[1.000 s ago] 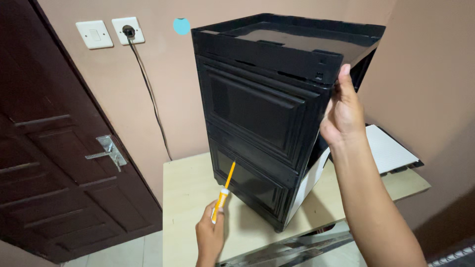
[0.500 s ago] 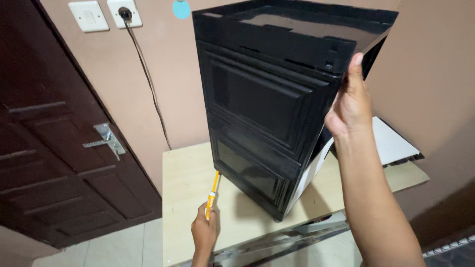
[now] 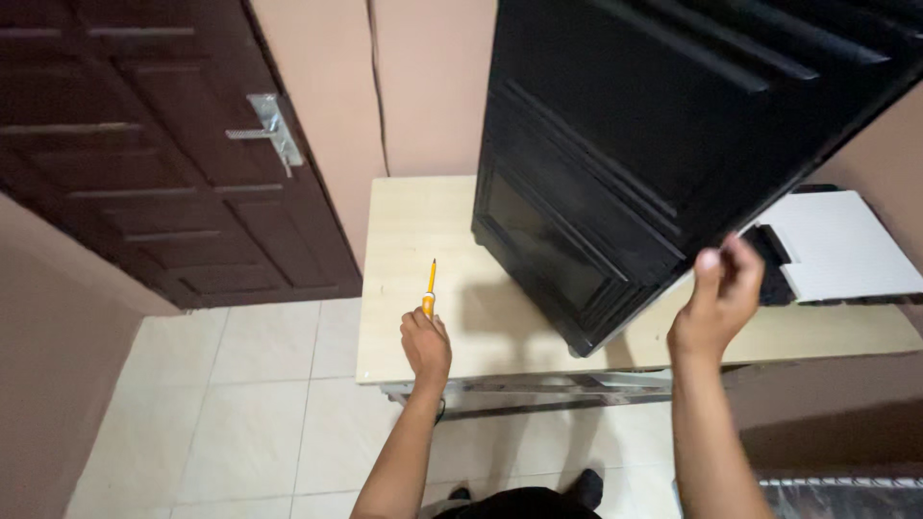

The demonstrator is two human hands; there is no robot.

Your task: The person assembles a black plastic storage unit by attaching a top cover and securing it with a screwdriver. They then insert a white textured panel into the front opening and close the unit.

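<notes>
Black cabinet [image 3: 615, 163] stood tilted on the pale table [image 3: 423, 221], its lower edge pinched by right hand [image 3: 716, 306]. White panel [image 3: 836, 245] lay just right of that grip. Left hand [image 3: 426, 344] was closed on yellow screwdriver [image 3: 430, 288], tip pointing away over tabletop, left of cabinet. Dark door [image 3: 163, 154] far left.

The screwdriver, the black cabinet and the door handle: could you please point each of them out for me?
screwdriver [image 3: 430, 288], head view, on its yellow handle above the left hand.
black cabinet [image 3: 615, 163], head view, on its panelled front face.
door handle [image 3: 258, 130], head view, on the metal lever.
</notes>
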